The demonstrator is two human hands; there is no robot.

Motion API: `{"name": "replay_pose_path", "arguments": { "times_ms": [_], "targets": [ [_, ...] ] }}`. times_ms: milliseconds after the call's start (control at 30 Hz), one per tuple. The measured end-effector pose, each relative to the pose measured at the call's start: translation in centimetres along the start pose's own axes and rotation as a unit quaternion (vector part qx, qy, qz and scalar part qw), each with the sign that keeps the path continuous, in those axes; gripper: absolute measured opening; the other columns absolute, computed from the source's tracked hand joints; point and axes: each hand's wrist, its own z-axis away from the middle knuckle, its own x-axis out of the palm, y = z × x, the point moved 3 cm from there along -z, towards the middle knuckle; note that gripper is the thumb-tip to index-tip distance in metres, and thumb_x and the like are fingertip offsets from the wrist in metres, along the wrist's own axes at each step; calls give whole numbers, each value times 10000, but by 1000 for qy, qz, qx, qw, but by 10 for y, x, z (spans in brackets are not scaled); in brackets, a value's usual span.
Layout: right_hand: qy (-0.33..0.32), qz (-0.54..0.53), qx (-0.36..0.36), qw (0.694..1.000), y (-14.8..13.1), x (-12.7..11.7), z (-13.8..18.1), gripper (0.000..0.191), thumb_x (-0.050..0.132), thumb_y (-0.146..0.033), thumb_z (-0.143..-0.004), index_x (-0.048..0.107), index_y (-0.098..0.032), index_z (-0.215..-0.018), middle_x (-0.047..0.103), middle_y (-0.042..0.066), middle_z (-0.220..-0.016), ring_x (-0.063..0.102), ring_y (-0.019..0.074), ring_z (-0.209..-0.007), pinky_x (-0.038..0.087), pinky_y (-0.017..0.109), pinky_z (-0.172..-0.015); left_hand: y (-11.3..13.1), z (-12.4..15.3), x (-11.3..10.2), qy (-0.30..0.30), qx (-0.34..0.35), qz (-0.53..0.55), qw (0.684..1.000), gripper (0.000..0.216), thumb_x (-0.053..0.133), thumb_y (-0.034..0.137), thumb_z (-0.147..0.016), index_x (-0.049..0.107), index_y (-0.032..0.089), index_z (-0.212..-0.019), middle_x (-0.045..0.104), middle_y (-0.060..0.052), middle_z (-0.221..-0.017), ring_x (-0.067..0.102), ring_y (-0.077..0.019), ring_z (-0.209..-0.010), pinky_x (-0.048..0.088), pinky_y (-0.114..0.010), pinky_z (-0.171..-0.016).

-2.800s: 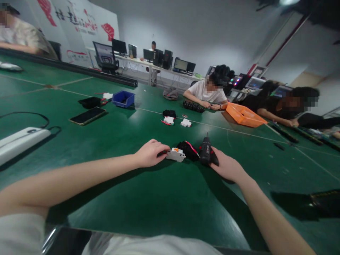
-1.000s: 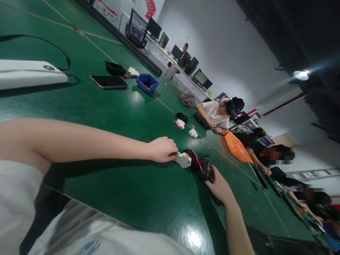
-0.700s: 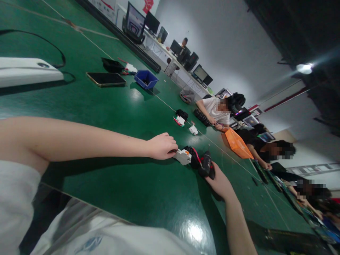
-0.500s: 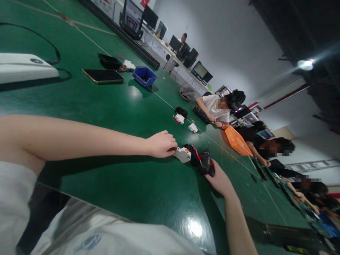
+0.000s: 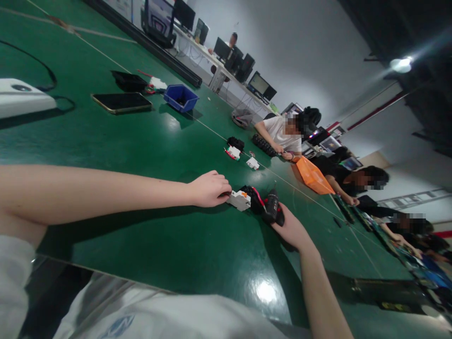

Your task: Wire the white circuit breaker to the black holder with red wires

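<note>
My left hand (image 5: 211,189) is closed, its curled fingertips at the left end of a white circuit breaker (image 5: 240,200) with an orange part on top. The fingers hide that end of the breaker. In my right hand (image 5: 290,228) is a black and red cordless screwdriver (image 5: 271,207), its thin bit pointing away from me. Between the breaker and the screwdriver is a dark object with a red strip (image 5: 257,197), partly hidden. Farther off on the green table (image 5: 148,254) lie another white breaker (image 5: 252,163) and a white piece with red and green parts (image 5: 233,152).
A blue bin (image 5: 181,99) with small dark parts, a phone (image 5: 122,102), a black tray (image 5: 129,81) and a white device (image 5: 24,99) with a cable stand to the left. An orange bin (image 5: 314,176) is at the right. Other people sit along the table's far side.
The head view has shifted slightly, so the table items appear a little farther left and higher. Both hands keep their hold, with little visible movement between them.
</note>
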Motion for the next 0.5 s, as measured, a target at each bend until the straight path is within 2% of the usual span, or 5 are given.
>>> {"name": "replay_pose_path", "arguments": {
  "times_ms": [133, 267, 500],
  "targets": [
    [3, -6, -10, 1000, -1, -1, 1, 744, 648, -417, -875, 361, -223, -1534, 533, 133, -1496, 563, 328, -1322, 444, 490, -1105, 0, 0, -1, -8, -1, 10, 1000, 206, 553, 324, -955, 720, 209, -993, 744, -49, -957, 659, -202, -919, 386, -341, -793],
    [4, 8, 8, 1000, -2, -1, 2, 760, 640, -453, -880, 361, -192, -1537, 548, 166, -1475, 595, 352, -1279, 487, 487, -1050, 0, -2, -3, -24, -5, 9, 1000, 216, 545, 338, -963, 716, 206, -979, 741, -51, -959, 661, -202, -917, 397, -340, -804],
    [11, 31, -10, 999, -4, -2, 3, 742, 606, -458, -909, 350, -152, -1535, 554, 186, -1457, 614, 354, -1238, 508, 463, -1008, 2, -3, -4, -39, -13, 2, 999, 218, 530, 336, -976, 696, 198, -1003, 744, -52, -984, 661, -210, -933, 411, -354, -798]
  ]
}}
